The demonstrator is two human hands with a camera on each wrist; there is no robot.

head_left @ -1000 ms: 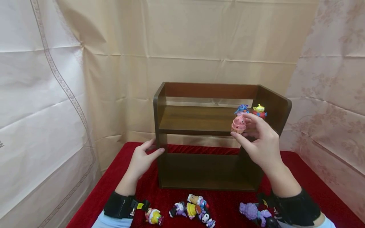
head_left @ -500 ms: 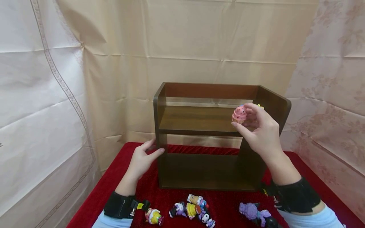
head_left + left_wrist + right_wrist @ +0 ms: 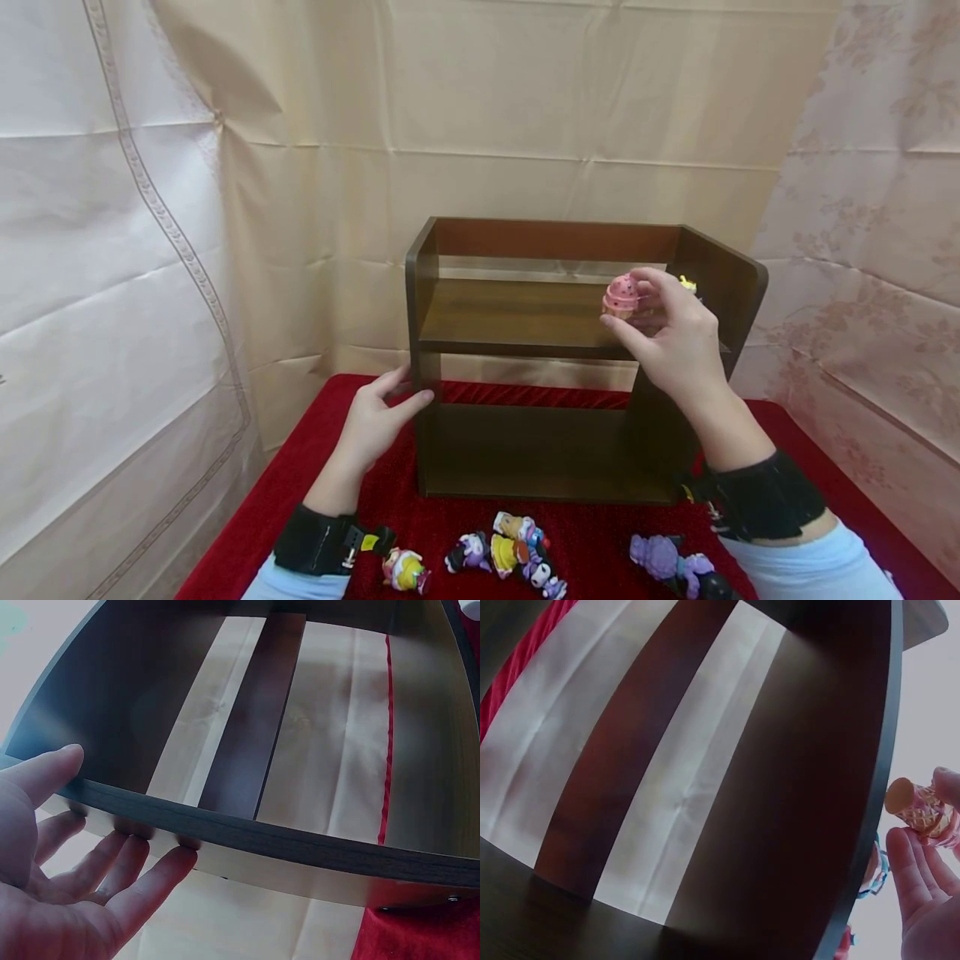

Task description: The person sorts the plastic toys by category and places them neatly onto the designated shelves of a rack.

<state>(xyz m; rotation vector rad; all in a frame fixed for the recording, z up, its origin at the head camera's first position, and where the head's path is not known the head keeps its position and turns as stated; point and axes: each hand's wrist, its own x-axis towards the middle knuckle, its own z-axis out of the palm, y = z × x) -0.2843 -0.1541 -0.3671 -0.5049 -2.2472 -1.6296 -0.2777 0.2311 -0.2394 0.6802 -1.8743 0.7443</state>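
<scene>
My right hand [image 3: 678,337] pinches a pink cupcake toy [image 3: 621,297] between thumb and fingertips, in front of the upper board of a dark brown shelf [image 3: 525,312]. In the right wrist view the toy's waffle-patterned base [image 3: 926,810] shows, tilted. Behind that hand on the upper board stands a figurine with a yellow head [image 3: 687,284], mostly hidden. A blue-trimmed figurine [image 3: 875,870] is partly visible in the right wrist view. With thumb on one face and fingertips on the other, my left hand [image 3: 375,421] holds the shelf's left side panel [image 3: 225,829].
On the red cloth [image 3: 307,467] in front of the shelf lie a yellow-dressed figurine [image 3: 406,570], a cluster of several small figurines [image 3: 508,553] and a purple figurine [image 3: 660,557]. A beige curtain [image 3: 525,108] hangs behind.
My right hand has risen with the cupcake toy and shifted slightly left, now covering the blue figurine in the head view. My left hand stays on the side panel.
</scene>
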